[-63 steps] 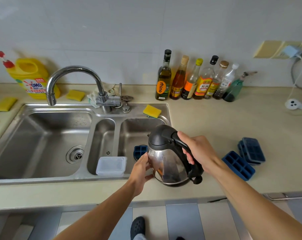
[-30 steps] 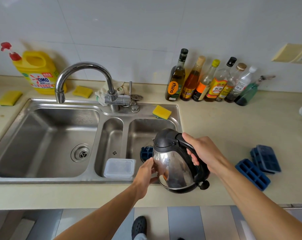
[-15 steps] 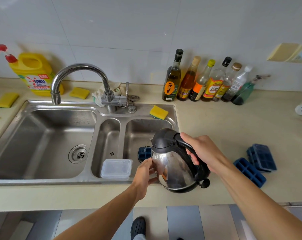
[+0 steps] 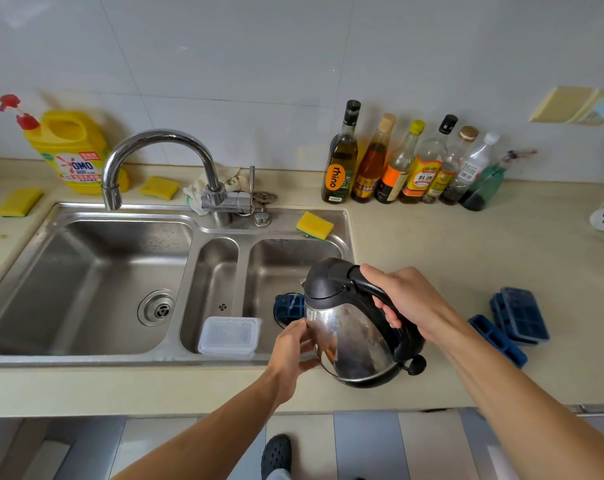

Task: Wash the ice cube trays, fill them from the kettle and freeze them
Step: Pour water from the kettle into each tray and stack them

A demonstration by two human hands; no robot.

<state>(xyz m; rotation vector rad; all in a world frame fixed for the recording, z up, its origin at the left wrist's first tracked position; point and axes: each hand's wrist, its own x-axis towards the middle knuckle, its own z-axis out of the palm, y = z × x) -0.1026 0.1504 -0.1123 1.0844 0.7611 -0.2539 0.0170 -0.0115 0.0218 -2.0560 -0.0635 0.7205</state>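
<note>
Low in the middle of the frame a stainless electric kettle (image 4: 352, 327) with a black lid is held tilted, its spout leaning left over the right-hand bowl of the steel sink (image 4: 86, 360); the right hand (image 4: 407, 303) is wrapped tight around the black handle, fingers curled under it; the left hand (image 4: 293, 348) cups the shiny side just below the spout, fingers and thumb curved against the metal. Just beyond the spout, down in that bowl, lies a dark blue ice cube tray (image 4: 288, 308) - only part of it shows past the kettle, and whether water is running into it I cannot tell. A clear lidded plastic container (image 4: 229, 336) sits at the near end of the narrow middle bowl. At the right of the frame, on the beige countertop (image 4: 466, 258), lie a single blue ice cube tray (image 4: 497, 339) and, touching it, two stacked blue trays (image 4: 522, 318). Further back - a curved chrome tap (image 4: 162, 143), a yellow sponge (image 4: 314, 225) on the sink's rear ledge, a yellow detergent jug (image 4: 70, 150) at upper left, and a row of bottles (image 4: 404, 164) along the wall.
</note>
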